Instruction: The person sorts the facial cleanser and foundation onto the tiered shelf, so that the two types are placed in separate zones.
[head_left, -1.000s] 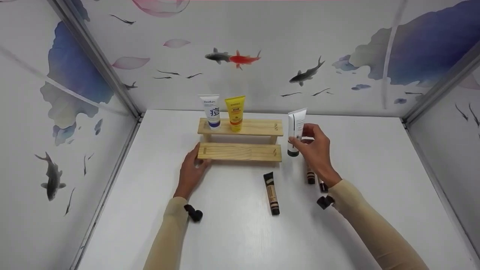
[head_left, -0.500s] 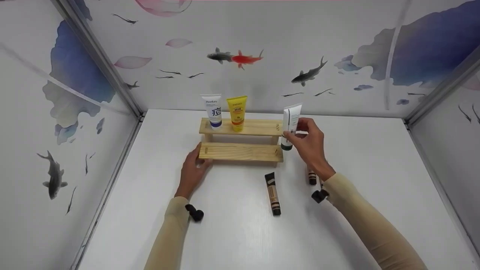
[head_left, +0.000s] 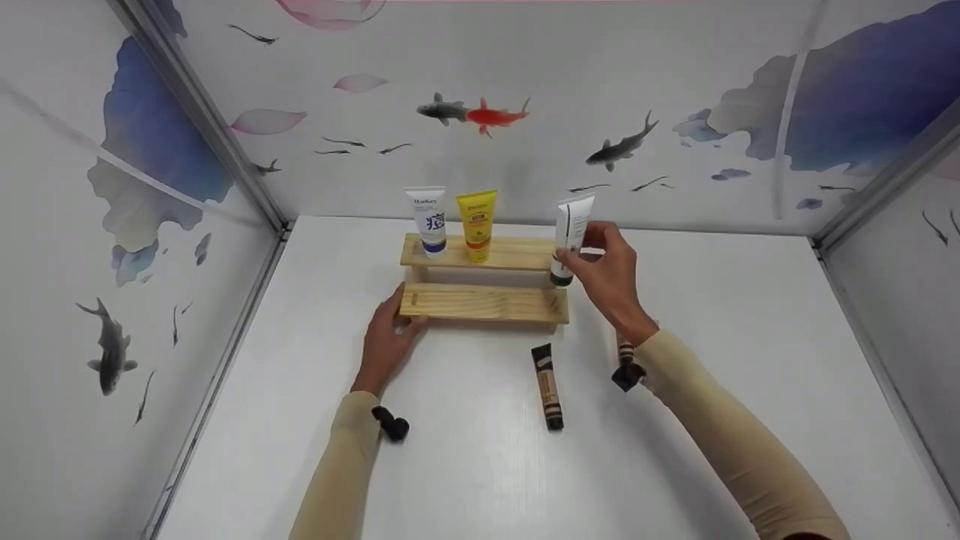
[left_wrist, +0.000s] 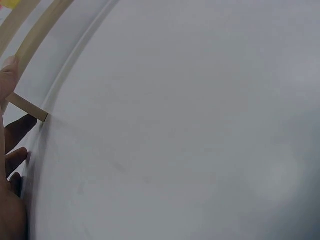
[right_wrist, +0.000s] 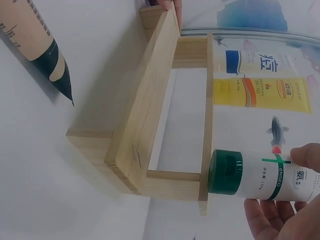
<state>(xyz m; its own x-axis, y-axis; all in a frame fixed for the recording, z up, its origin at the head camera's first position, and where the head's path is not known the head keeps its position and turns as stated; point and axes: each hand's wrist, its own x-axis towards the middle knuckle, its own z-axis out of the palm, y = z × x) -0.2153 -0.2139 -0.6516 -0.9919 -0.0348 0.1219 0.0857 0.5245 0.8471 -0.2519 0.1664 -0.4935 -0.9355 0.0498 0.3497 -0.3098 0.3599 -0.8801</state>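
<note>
A two-step wooden rack (head_left: 484, 303) stands on the table. On its upper step a white tube with a blue cap (head_left: 427, 223) and a yellow tube (head_left: 477, 225) stand upright. The left hand (head_left: 386, 343) grips the lower step's left end; the left wrist view shows its thumb on the wood (left_wrist: 31, 39). The right hand (head_left: 609, 274) pinches a white tube with a dark green cap (head_left: 573, 229) at the upper step's right end. In the right wrist view this green cap (right_wrist: 226, 172) is at the step's edge; whether it rests there I cannot tell.
A beige and black tube (head_left: 548, 387) lies on the table in front of the rack. Another banded tube (head_left: 625, 349) lies partly hidden beneath the right wrist. Printed walls enclose the white table (head_left: 465, 472) at the back and both sides.
The right hand has moved left and toward the back with the white tube, from beside the rack to the upper step's right end. The left hand still holds the rack.
</note>
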